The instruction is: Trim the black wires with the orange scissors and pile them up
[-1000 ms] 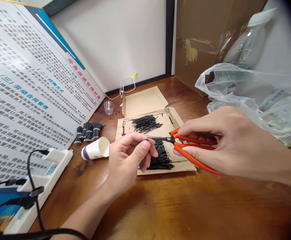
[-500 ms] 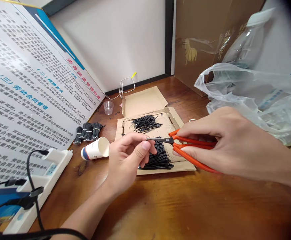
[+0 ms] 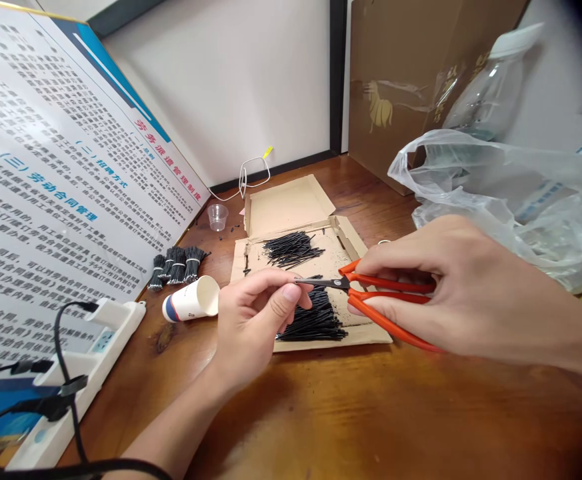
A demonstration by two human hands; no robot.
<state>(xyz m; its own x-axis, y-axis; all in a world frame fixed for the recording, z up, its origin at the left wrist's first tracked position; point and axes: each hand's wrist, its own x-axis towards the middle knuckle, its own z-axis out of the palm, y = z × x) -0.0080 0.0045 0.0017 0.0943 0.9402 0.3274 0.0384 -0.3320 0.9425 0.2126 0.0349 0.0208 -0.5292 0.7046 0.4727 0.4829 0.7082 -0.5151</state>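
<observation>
Pinching thumb against forefinger, the left hand (image 3: 258,307) meets the tips of one pair of orange-handled scissors (image 3: 339,284); anything between its fingers is too small to tell. The right hand (image 3: 461,287) wraps the handles, slightly lower than a second ago. The scissors point to nine o'clock, long axis nine-to-three. Two loose piles of black wires (image 3: 315,321), at eleven and six, lie in one cardboard box (image 3: 291,207); one paper cup (image 3: 191,299) is at nine.
</observation>
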